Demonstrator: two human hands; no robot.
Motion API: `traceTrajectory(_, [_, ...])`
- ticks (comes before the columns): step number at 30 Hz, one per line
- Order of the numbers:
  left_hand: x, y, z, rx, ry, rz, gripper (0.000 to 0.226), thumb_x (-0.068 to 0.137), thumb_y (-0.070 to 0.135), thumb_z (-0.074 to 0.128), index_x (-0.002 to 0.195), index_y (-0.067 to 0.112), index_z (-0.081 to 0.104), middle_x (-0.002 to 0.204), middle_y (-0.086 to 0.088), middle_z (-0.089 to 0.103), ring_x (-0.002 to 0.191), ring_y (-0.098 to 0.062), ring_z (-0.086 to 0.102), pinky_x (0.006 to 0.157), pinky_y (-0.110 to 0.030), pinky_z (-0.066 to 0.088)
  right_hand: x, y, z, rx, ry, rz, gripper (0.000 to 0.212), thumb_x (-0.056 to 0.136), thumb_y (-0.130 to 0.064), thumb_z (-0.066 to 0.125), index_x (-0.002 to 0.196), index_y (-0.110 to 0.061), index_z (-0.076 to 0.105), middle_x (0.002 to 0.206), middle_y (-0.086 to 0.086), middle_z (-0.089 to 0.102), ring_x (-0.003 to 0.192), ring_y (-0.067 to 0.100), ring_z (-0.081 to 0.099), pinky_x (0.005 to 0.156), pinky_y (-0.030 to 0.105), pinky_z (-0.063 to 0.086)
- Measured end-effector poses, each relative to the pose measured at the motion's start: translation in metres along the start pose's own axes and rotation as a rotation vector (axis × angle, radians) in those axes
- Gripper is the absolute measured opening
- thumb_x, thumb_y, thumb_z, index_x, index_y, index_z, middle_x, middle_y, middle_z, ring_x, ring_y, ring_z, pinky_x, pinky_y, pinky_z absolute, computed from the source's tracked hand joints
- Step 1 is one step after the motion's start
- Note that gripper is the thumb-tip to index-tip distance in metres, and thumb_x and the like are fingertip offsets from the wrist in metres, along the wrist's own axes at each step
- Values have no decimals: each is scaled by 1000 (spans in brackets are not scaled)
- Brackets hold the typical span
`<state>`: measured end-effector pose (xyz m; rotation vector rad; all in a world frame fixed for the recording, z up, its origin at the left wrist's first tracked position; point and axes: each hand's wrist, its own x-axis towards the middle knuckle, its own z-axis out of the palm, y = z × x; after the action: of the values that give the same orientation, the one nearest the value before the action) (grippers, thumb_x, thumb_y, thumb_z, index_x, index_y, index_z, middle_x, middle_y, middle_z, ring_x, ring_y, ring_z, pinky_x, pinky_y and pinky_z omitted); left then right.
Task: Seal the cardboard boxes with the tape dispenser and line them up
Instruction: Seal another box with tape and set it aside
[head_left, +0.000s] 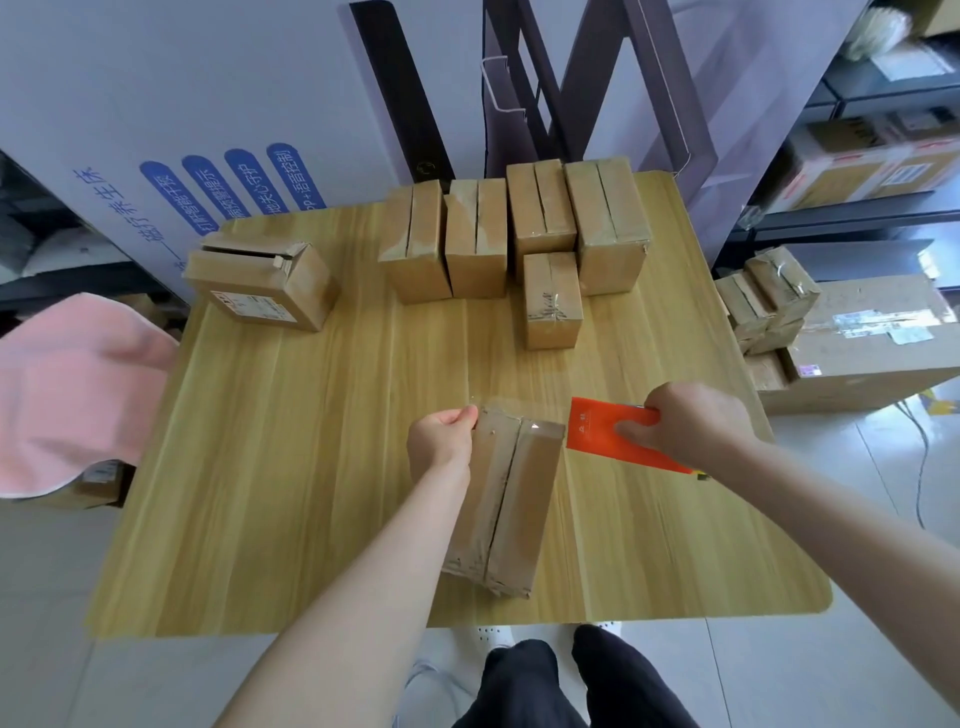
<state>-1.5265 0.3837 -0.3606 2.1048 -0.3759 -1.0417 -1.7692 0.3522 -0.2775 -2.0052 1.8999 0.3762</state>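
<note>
- Watching the feed: looks like we're mid-seal on the near box (503, 499), the one lying lengthwise at the front of the table (322, 467).
- Left hand (441, 441) is at the box's far left corner, fingers pinched narrow on the edge there. There's a faint glint at that corner, prob a tape end, but can't say for sure.
- Right hand (685, 423) is closed around the orange tape dispenser (615, 434), thumb on the flat side. It sits just right of the box's far end, touching or nearly touching that corner, can't tell which.
- Centre seam on that box still reads as a dark open line, so imo the tape run isn't down yet. Next move calls for pulling the dispenser along the seam toward me w/ the left hand keeping the box from sliding, then cutting clean.
- Row at the back: four boxes (514, 234) standing side by side, glossy tape on top, w/ a smaller box (551, 301) just in front of the third one.
- Odd box (260, 283) at back left is tilted, flap gap showing, prob not sealed.
- Contents: no idea, every box has its flaps folded shut so nothing inside is visible.
- More boxes (769, 301) stacked off the table to the right.
</note>
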Motion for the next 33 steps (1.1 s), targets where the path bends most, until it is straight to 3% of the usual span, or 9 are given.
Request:
traceTrajectory(5, [-7, -7, 7, 170, 31, 106, 34, 93, 41, 57, 114, 17, 69, 106, 1, 70, 94, -21, 63, 79, -28, 47, 4, -9, 3, -47, 68, -13, 40, 87, -55, 51, 75, -17, 58, 64, -5, 53, 60, 16, 53, 48, 22, 32])
traceTrajectory(7, [-11, -12, 9, 262, 50, 108, 50, 96, 47, 47, 129, 12, 58, 118, -6, 65, 107, -28, 61, 90, -38, 50, 5, -12, 1, -58, 80, -11, 39, 87, -55, 51, 74, -18, 56, 63, -6, 51, 61, 16, 51, 48, 22, 30])
traceTrajectory(9, [-18, -18, 8, 243, 91, 140, 55, 99, 45, 42, 142, 11, 43, 137, -7, 55, 124, -28, 52, 99, -38, 43, 5, -14, 1, -73, 93, -12, 38, 87, -54, 50, 74, -19, 56, 63, -6, 50, 59, 16, 50, 48, 22, 30])
traceTrajectory(14, [-38, -36, 9, 276, 17, 404, 47, 98, 41, 47, 137, 15, 52, 137, 3, 55, 128, -13, 49, 96, -20, 37, 6, -26, 0, -80, 126, -37, 35, 88, -51, 50, 75, -18, 55, 63, -5, 50, 61, 16, 53, 51, 23, 35])
traceTrajectory(18, [-36, -40, 11, 250, -15, 406, 51, 96, 33, 53, 142, 11, 45, 141, -1, 51, 132, -13, 44, 98, -14, 29, 7, -39, -1, -86, 154, -37, 30, 89, -46, 52, 74, -19, 50, 61, -5, 44, 69, 21, 54, 60, 26, 40])
traceTrajectory(24, [-37, -39, 15, 170, 10, 379, 51, 95, 32, 57, 140, 10, 47, 139, -4, 54, 130, -15, 47, 99, -15, 31, 18, -58, 19, -94, 98, -6, 28, 92, -40, 49, 73, -19, 50, 63, -4, 45, 69, 21, 52, 59, 25, 36])
traceTrajectory(27, [-36, -39, 17, 144, 26, 347, 50, 95, 33, 56, 140, 13, 47, 140, -1, 53, 131, -15, 46, 101, -19, 31, 21, -44, 34, 29, 84, 80, 36, 90, -46, 51, 67, -19, 48, 60, -5, 46, 67, 22, 54, 59, 25, 38])
traceTrajectory(30, [-40, -38, 26, 88, 45, 305, 49, 98, 33, 51, 141, 12, 44, 141, -2, 50, 131, -16, 44, 104, -22, 32, 13, -27, 35, 226, 158, 208, 46, 87, -58, 51, 74, -15, 61, 64, 0, 58, 64, 24, 62, 61, 27, 50])
traceTrajectory(33, [-44, -35, 40, 7, 74, 275, 48, 99, 28, 46, 143, 8, 40, 141, -7, 48, 131, -20, 43, 103, -23, 32, -1, -25, 23, 577, 287, 262, 51, 86, -57, 53, 67, -11, 62, 57, 4, 62, 52, 26, 63, 56, 32, 53])
